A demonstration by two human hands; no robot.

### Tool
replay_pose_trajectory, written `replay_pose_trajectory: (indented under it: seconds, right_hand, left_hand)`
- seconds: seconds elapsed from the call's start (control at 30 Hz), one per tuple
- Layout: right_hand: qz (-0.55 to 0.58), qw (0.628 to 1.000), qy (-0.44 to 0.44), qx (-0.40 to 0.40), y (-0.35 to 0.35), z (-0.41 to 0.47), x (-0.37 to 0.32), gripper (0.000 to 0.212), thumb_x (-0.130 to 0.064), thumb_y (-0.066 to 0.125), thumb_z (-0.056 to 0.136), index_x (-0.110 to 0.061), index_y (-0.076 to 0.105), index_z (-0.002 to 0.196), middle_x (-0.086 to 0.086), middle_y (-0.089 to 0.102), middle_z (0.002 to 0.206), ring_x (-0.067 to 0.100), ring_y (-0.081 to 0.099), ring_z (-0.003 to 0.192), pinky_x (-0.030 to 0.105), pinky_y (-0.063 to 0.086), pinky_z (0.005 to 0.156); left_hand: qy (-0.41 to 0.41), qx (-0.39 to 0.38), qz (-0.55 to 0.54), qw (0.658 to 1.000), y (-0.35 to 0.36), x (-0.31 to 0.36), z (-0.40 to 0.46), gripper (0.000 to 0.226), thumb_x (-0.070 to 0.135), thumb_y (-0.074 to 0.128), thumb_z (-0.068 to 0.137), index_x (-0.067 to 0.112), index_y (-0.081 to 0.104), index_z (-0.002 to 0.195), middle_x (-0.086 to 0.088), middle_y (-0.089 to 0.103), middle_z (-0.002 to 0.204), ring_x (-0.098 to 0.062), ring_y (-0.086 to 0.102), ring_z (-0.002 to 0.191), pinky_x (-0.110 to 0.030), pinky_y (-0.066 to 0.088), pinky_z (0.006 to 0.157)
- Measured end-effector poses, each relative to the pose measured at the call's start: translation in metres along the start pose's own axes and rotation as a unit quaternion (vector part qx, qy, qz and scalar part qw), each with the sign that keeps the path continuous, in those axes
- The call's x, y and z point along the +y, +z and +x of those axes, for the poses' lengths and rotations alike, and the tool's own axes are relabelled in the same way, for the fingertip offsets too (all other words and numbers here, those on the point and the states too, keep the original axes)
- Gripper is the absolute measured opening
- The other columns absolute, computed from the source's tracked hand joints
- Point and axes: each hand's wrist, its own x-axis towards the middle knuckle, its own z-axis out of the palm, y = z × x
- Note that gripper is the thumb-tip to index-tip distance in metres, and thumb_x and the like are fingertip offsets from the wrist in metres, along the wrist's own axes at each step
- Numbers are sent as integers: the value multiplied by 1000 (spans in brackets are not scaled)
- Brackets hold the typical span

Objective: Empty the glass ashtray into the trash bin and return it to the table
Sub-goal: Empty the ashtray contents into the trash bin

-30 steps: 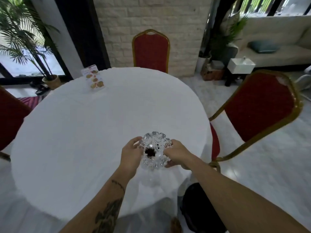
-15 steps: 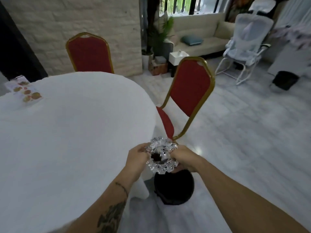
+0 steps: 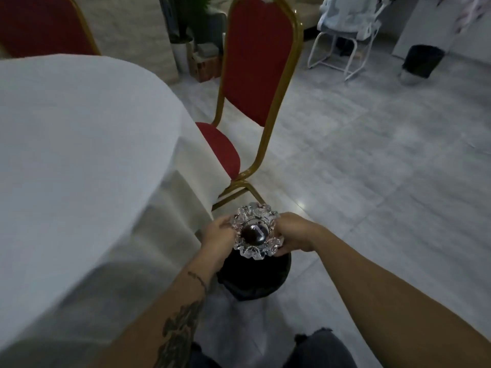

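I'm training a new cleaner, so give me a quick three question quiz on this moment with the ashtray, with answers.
1. True or false: the glass ashtray rests on the table.
2. What lies directly below the ashtray? A) red chair B) black trash bin C) white chair
3. Which hands hold it?

Key
1. False: it is held in the air, off the table.
2. B, the black trash bin.
3. Both: left hand and right hand, one on each side of the rim.

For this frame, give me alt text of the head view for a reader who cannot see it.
Two bare hands, left hand and right hand, hold a glass ashtray upright above a black trash bin on the floor. A white-clothed table is at left, a red chair behind.
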Motion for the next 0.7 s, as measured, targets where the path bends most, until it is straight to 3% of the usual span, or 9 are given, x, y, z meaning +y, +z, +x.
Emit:
replay_pose_trajectory:
  seconds: [0.07, 0.17, 0.2, 0.27, 0.4, 0.43, 0.53, 0.63, 0.7]
  right_hand:
    - [35, 999, 9, -1, 2, 29, 28, 17, 12, 50, 97, -4, 52, 99, 10, 34, 89, 26, 52, 78, 32, 64, 54]
    - [75, 997, 13, -25, 8, 78, 71, 17, 16, 52, 96, 0, 52, 103, 11, 45, 90, 25, 61, 80, 21, 59, 53]
    - [104, 994, 17, -19, 9, 98, 86, 17, 15, 53, 95, -1, 51, 101, 14, 43, 95, 30, 62, 86, 27, 62, 55]
    - [155, 988, 13, -4, 14, 135, 115, 18, 11, 55, 91, -2, 50, 104, 18, 39, 112, 39, 61, 101, 40, 65, 60]
    - [175, 984, 15, -10, 27, 192, 153, 30, 8, 56, 91, -4, 52, 119, 23, 45, 146, 42, 55, 134, 40, 65, 60]
    - [165, 986, 6, -2, 31, 199, 157, 23, 8, 53, 94, -5, 55, 114, 24, 48, 146, 39, 58, 132, 42, 66, 63]
    - [133, 989, -41, 57, 37, 230, 168, 22, 3, 42, 105, -7, 60, 101, 15, 57, 110, 25, 63, 91, 52, 64, 85]
    - [64, 989, -90, 94, 47, 251, 176, 34, 11, 45, 95, 8, 60, 126, 23, 62, 112, 33, 59, 84, 48, 58, 76]
    - [0, 982, -131, 136, 53, 259, 179, 40, 5, 53, 86, 1, 64, 124, 29, 69, 117, 40, 66, 87, 46, 54, 70]
  left_hand:
    - [0, -3, 12, 1000, 11, -31, 27, 51, -9, 54, 87, 16, 66, 130, -4, 70, 113, -29, 68, 107, -47, 56, 100]
    - [5, -7, 23, 1000, 29, -75, 67, 49, -9, 57, 89, 16, 66, 130, -3, 71, 111, -24, 68, 103, -43, 57, 98]
    - [5, -6, 21, 1000, 35, -90, 82, 48, -9, 58, 89, 17, 66, 129, -3, 71, 108, -22, 67, 101, -42, 56, 99]
    - [13, -5, 18, 1000, 46, -119, 111, 48, -11, 56, 89, 19, 67, 125, -5, 72, 101, -21, 65, 93, -43, 55, 99]
    - [31, -7, 24, 999, 54, -166, 160, 56, -18, 52, 84, 15, 67, 127, -5, 71, 104, -21, 64, 92, -39, 57, 87]
    - [36, -11, 22, 999, 54, -176, 171, 58, -18, 52, 84, 16, 66, 129, -5, 70, 111, -21, 64, 95, -36, 56, 85]
    - [52, -13, 11, 998, 55, -199, 207, 63, -17, 53, 82, 13, 64, 135, -5, 67, 124, -25, 64, 107, -36, 53, 91]
    - [76, 2, 2, 997, 58, -215, 226, 53, -8, 54, 83, 19, 72, 125, -1, 75, 113, -25, 69, 105, -39, 54, 97]
    - [91, -11, 6, 996, 59, -219, 231, 48, -2, 55, 87, 32, 79, 110, 8, 77, 100, -20, 71, 100, -35, 56, 93]
